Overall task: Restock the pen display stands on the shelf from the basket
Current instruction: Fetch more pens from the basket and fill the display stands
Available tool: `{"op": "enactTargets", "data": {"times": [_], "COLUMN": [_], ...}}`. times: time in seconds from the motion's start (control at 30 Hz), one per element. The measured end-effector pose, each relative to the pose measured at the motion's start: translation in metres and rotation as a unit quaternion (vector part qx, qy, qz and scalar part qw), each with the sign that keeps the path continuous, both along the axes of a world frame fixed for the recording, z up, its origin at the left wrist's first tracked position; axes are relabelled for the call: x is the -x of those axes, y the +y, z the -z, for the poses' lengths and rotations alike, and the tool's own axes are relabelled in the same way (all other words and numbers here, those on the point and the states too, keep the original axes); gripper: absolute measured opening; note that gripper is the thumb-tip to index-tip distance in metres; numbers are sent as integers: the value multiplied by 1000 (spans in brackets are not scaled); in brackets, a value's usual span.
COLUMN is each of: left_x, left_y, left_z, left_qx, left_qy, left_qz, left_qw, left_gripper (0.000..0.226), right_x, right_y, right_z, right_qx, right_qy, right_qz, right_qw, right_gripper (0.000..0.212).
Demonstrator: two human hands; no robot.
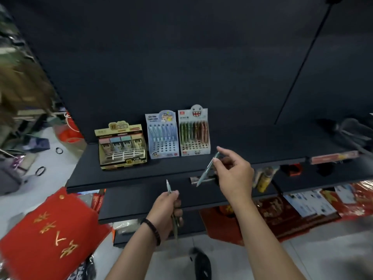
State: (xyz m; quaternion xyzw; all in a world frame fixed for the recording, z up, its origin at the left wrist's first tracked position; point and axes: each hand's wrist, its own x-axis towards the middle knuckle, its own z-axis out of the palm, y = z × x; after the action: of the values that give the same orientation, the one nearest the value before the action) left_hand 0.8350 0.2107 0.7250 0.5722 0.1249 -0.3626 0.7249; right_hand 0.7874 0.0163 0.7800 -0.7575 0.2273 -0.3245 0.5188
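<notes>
Your right hand (235, 174) pinches a slanted pen (206, 169) nearest the rightmost stand (194, 136); your left hand (166, 211) grips spare pens (169, 187), farther back.

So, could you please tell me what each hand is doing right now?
Left hand: gripping a few pens.
Right hand: pinching one pen.

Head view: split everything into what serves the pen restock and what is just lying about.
For the job: right hand pinching a single pen; left hand gripping a bunch of pens; blue pen stand; monster-face pen stand; shelf. The basket is not in view.
Lying about: yellow display box; red cloth; yellow bottle; black rings on the floor.
</notes>
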Motion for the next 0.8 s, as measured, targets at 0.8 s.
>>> {"op": "enactTargets", "data": {"times": [0.8], "left_x": [-259], "left_y": [-95], "left_z": [27], "left_qx": [-31], "left_qy": [-31], "left_qz": [32], "left_qw": [999], "left_gripper": [21], "right_x": [-302], "right_y": [-101], "right_z": [91], "right_qx": [215], "right_qy": [32], "right_qz": [32], "right_qw": [976], "right_gripper": [9]}}
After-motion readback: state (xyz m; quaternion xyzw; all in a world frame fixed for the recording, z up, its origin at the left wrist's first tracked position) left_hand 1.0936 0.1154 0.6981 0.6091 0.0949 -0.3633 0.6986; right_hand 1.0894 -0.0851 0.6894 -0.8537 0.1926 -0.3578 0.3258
